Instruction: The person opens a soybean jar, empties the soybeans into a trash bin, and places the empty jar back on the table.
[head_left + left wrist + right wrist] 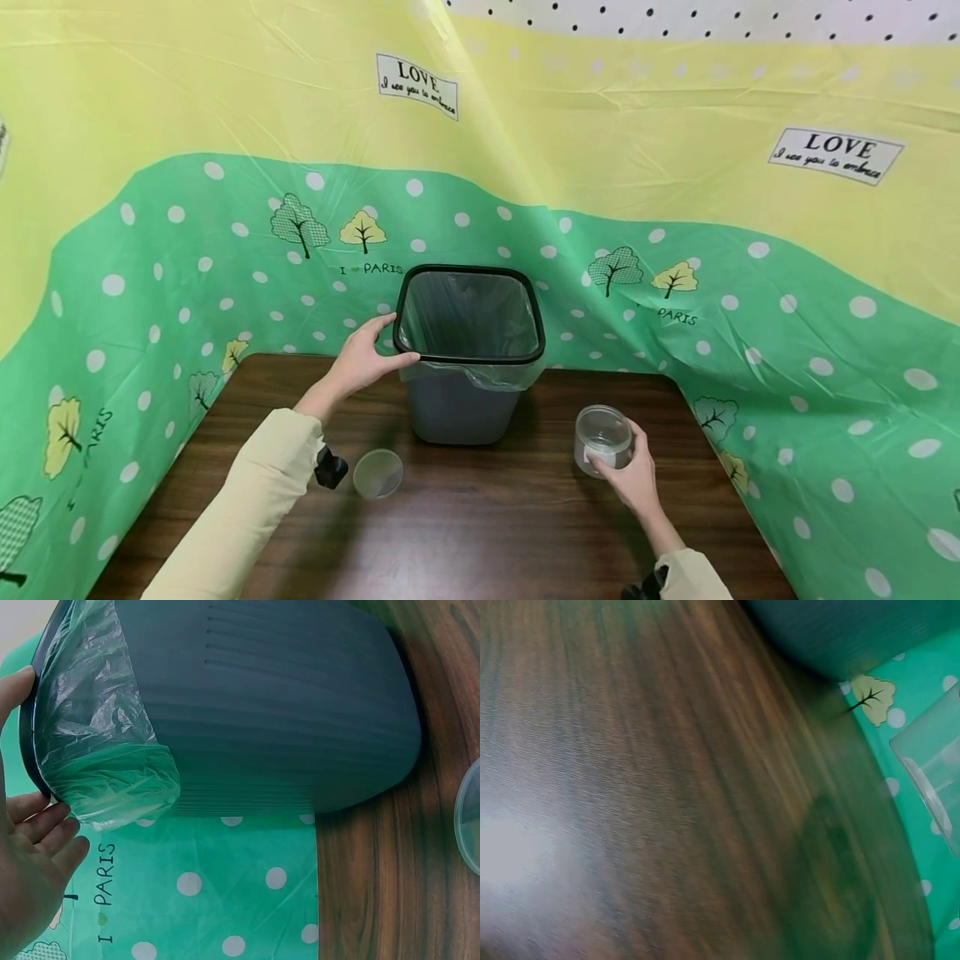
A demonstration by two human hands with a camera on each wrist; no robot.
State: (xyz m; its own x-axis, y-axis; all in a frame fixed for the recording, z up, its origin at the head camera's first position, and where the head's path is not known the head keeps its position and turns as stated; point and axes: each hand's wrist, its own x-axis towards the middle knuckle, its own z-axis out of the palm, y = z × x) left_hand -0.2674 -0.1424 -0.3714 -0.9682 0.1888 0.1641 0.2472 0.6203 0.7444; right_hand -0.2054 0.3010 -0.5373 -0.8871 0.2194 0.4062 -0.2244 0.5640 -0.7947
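Note:
A grey trash bin (461,408) with a black rim (480,361) stands near the back of the table, lined with a clear plastic bag (97,697). My left hand (360,358) spans the rim's near left corner, thumb at the front and relaxed fingers at the left side. Right of the bin, my right hand (633,475) grips a clear round jar (602,429), thumb on its near side. The jar's open top faces up, and part of its wall (934,776) shows at the edge of the right wrist view. Below the left hand lies a round translucent lid (377,473).
The dark wooden table (480,533) is bordered at the back and sides by a green and yellow printed cloth (247,200). The bin stands close to the back cloth. Black camera bands (330,468) sit on the wrists.

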